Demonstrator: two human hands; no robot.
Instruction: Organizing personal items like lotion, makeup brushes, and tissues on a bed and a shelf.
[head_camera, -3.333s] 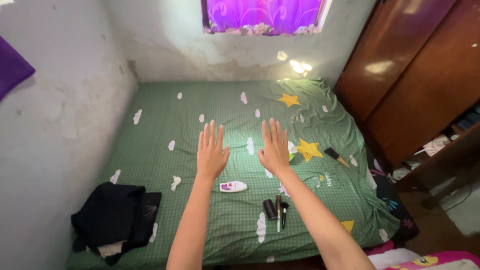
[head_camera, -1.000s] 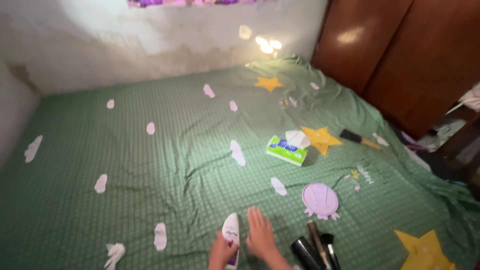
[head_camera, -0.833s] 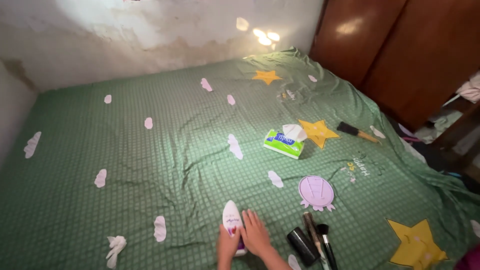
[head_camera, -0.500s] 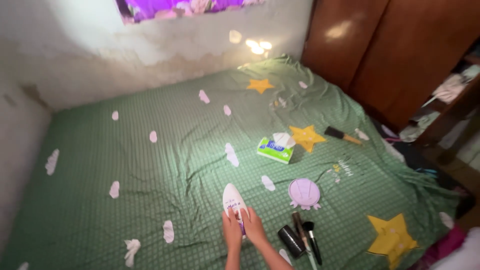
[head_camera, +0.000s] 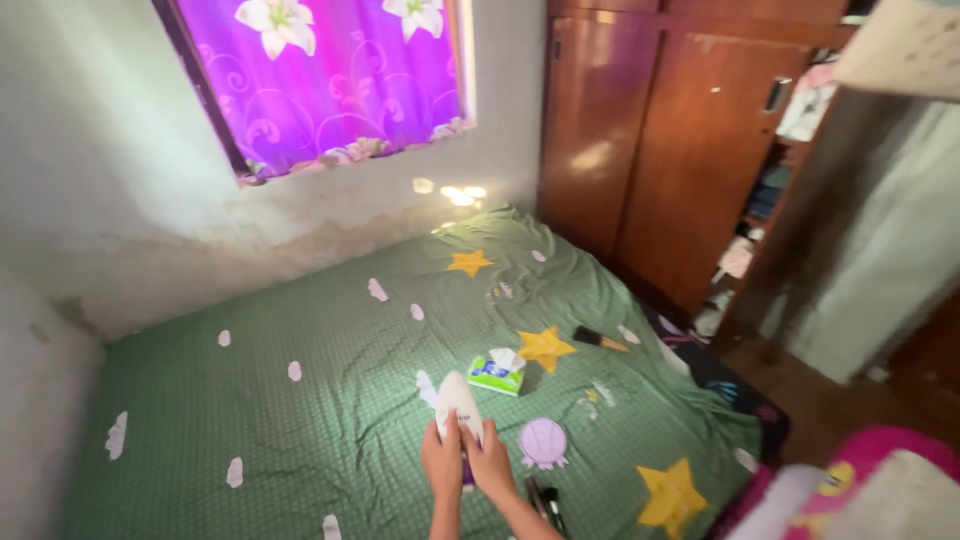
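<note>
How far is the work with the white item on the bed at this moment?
Done: the white oval item is gripped by both hands, left hand and right hand, above the green bedsheet. In hand: holding it. Left untouched: the tissue box, the dark brushes and the brush by the star.

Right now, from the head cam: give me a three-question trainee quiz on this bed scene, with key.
1. True or false: both hands hold the white pouch.
2. What lies nearest the yellow star? A) tissue box B) black jacket C) red cup
3. What colour is the curtain?

Key: 1 true: left hand and right hand grip its lower end. 2 A. 3 purple, with white flowers.
</note>
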